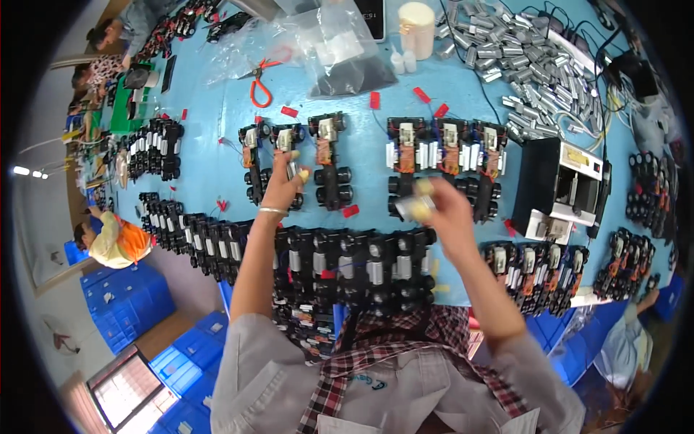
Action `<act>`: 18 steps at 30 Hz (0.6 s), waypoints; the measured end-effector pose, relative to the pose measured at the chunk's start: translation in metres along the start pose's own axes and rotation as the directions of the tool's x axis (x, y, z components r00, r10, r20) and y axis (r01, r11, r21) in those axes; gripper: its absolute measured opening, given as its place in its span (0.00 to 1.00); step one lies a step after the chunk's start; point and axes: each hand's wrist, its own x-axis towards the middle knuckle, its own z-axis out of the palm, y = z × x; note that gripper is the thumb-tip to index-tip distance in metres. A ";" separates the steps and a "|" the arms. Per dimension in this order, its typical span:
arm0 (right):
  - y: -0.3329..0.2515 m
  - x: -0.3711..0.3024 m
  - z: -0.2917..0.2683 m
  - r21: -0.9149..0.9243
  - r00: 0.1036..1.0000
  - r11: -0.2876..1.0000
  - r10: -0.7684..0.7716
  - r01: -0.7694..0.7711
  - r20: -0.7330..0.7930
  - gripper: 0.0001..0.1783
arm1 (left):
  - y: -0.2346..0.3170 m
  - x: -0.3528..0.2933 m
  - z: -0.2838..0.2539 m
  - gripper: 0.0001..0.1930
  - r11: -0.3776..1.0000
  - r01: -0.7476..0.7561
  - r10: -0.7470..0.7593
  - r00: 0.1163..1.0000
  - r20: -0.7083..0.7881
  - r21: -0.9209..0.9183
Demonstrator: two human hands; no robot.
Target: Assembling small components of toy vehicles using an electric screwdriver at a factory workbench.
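My left hand (pixel 280 189), with yellowish covers on its fingertips, is closed on a small silver cylinder (pixel 293 171). It is over the middle one of three black wheeled toy-vehicle chassis on the left, partly hiding that chassis (pixel 286 135). To its right lies another chassis (pixel 327 148) with a cream-coloured part at the far end. My right hand (pixel 450 217), smeared by motion, pinches silvery-white pieces (pixel 416 209), perhaps cylinders too. It hovers by the near wheels of three side-by-side chassis (pixel 450 145) that have silver cylinders along their sides.
Loose silver cylinders (pixel 535 79) are heaped at far right, near a black machine (pixel 560 189). Long rows of chassis (pixel 347 264) line the near edge. Red-handled pliers (pixel 260 85), plastic bags (pixel 336 50) and a cream jar (pixel 417 29) lie farther back. Other people (pixel 119 242) sit at left.
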 end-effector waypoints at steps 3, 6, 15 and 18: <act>0.015 0.100 0.051 -0.088 0.993 0.990 -0.108 0.112 0.056 0.16 | -0.010 0.027 0.016 0.16 0.972 -0.029 0.002 0.993 -0.114 -0.233; 0.045 0.155 0.073 -0.293 0.978 0.933 -0.205 0.207 0.038 0.17 | -0.012 0.041 0.032 0.18 0.953 0.018 -0.052 0.993 -0.104 -0.304; 0.045 0.160 0.090 -0.197 0.992 0.979 -0.079 0.058 -0.100 0.24 | -0.034 0.051 0.032 0.21 0.778 0.070 -0.135 0.989 -0.058 -0.625; 0.044 0.159 0.090 -0.251 0.996 0.967 0.023 -0.045 -0.089 0.22 | -0.033 0.052 0.039 0.20 0.809 0.070 -0.132 0.989 -0.065 -0.583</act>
